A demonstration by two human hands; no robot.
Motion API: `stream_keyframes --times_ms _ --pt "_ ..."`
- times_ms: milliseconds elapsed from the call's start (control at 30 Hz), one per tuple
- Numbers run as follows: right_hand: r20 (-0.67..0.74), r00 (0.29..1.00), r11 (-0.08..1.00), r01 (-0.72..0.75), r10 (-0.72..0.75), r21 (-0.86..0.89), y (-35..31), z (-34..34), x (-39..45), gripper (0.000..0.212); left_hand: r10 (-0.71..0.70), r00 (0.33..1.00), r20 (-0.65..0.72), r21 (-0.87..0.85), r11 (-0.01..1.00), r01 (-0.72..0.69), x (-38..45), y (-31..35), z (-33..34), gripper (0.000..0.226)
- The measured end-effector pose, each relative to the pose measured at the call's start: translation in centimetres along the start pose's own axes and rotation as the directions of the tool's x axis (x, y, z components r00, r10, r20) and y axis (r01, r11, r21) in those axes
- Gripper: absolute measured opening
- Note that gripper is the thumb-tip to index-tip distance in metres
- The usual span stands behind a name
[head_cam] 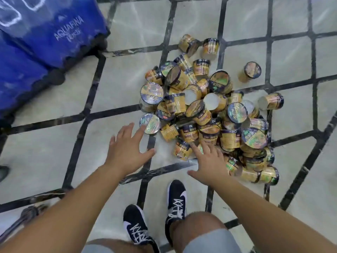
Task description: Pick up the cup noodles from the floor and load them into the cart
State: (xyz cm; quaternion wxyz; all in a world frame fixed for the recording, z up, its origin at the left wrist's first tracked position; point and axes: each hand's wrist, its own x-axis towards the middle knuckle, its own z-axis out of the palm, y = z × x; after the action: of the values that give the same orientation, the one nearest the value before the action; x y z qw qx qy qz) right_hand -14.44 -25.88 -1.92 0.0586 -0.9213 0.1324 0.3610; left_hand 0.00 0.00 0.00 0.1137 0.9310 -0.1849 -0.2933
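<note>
A heap of yellow cup noodles with dark lids lies on the tiled floor at centre right; several lie scattered apart, such as one upright cup. My left hand is stretched out, fingers spread, its fingertips just short of a foil-lidded cup at the heap's near left edge. With spread fingers, my right hand hovers over the cups at the heap's near side. Both hands hold nothing. No cart basket is visible apart from a metal frame piece at the lower left.
Blue wrapped Aquafina water packs stand stacked at the upper left. My two dark sneakers stand just before the heap. Another person's shoe shows at the left edge. The floor has pale tiles with dark grid lines.
</note>
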Motion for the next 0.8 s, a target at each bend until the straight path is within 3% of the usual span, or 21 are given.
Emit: stream_keyframes --times_ms 133,333,567,700,800 --pt "0.028 0.999 1.000 -0.016 0.016 -0.025 1.4 5.7 8.1 0.111 -0.015 0.999 0.038 0.035 0.999 0.014 7.2 -1.5 6.1 0.100" --pt "-0.005 0.998 0.979 0.058 -0.060 -0.195 1.7 12.3 15.5 0.118 -0.016 0.999 0.040 0.124 0.992 0.011 16.5 -3.2 12.5 0.109" --pt "-0.190 0.964 0.975 0.158 -0.187 -0.159 1.1 16.7 16.8 0.086 -0.001 0.997 0.078 0.197 0.980 -0.015 21.7 -3.3 16.0 0.120" --pt "-0.207 0.943 0.964 0.244 -0.262 -0.106 0.6 16.6 16.5 0.069 0.020 0.999 0.039 0.234 0.972 -0.029 22.2 -3.8 17.7 0.122" --pt "-0.138 0.955 0.962 0.250 -0.263 -0.106 0.1 17.4 16.8 0.073 0.040 0.999 0.002 0.251 0.967 -0.039 22.7 -4.0 17.7 0.121"
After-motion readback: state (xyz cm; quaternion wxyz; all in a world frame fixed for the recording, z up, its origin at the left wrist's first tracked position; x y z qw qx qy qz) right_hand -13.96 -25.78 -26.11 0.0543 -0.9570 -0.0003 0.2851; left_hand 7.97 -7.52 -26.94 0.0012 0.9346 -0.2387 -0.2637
